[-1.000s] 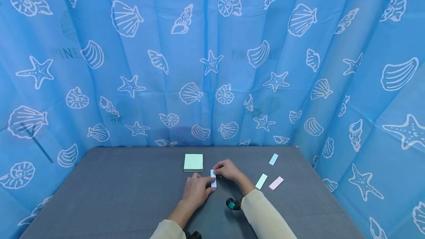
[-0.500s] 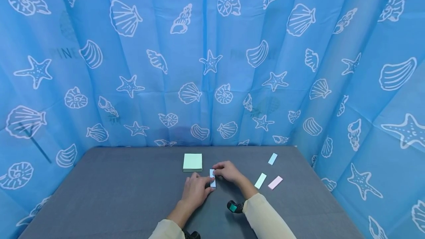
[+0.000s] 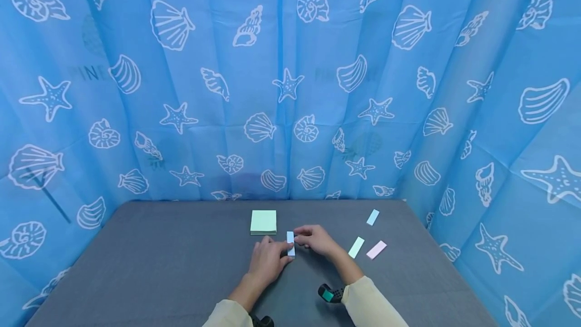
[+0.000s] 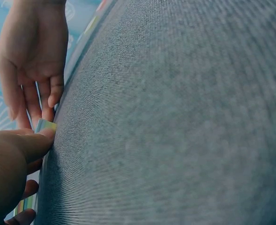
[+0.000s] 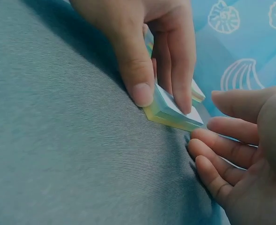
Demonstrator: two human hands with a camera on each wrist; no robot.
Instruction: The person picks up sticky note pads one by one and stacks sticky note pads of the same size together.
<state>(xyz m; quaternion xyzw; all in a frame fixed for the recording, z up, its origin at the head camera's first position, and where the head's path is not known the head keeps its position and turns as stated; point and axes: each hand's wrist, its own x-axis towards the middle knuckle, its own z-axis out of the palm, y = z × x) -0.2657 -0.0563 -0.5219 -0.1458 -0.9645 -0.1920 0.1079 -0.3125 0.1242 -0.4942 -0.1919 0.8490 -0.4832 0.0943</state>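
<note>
A small stack of narrow sticky notes lies on the grey cloth, pale blue on top. Its side edge shows a yellow layer underneath in the right wrist view. My left hand holds the stack, thumb at the near end and index finger pressed on top. Just right of it is my right hand, fingers loosely bent and holding nothing. In the right wrist view the right fingertips are close by the stack's corner; whether they touch it I cannot tell.
A square pale green sticky-note pad sits behind the left hand. Off to the right lie narrow note pads in blue, green and pink. A blue shell-print curtain hangs behind the grey table.
The right hand has let go of the far end of the stack and drawn back slightly right and nearer. My left hand keeps its hold.
</note>
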